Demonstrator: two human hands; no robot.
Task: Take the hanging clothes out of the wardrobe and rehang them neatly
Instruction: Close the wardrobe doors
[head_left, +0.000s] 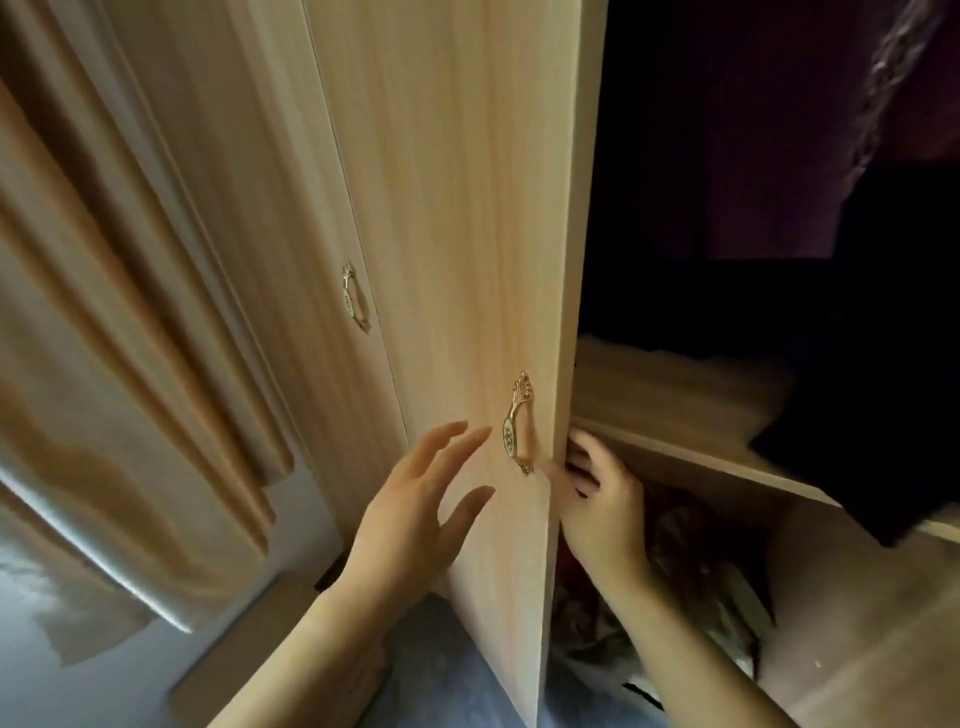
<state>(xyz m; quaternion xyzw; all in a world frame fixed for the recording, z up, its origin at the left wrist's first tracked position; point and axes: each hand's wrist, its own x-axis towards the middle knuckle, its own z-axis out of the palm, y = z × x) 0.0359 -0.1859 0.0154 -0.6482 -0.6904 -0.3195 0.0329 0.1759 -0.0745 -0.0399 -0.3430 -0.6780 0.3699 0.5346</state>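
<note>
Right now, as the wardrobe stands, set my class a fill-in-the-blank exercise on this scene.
1. The right hand grips the ___ of the door.
2. The left hand, its fingers spread, holds ___.
3. The handle on that door is ___ in colour.
4. The curtain hangs to the ___ of the door.

Missing words: edge; nothing; gold; left.

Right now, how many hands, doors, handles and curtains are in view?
Hands: 2, left hand and right hand
Doors: 2
Handles: 2
Curtains: 1
Total: 7
</note>
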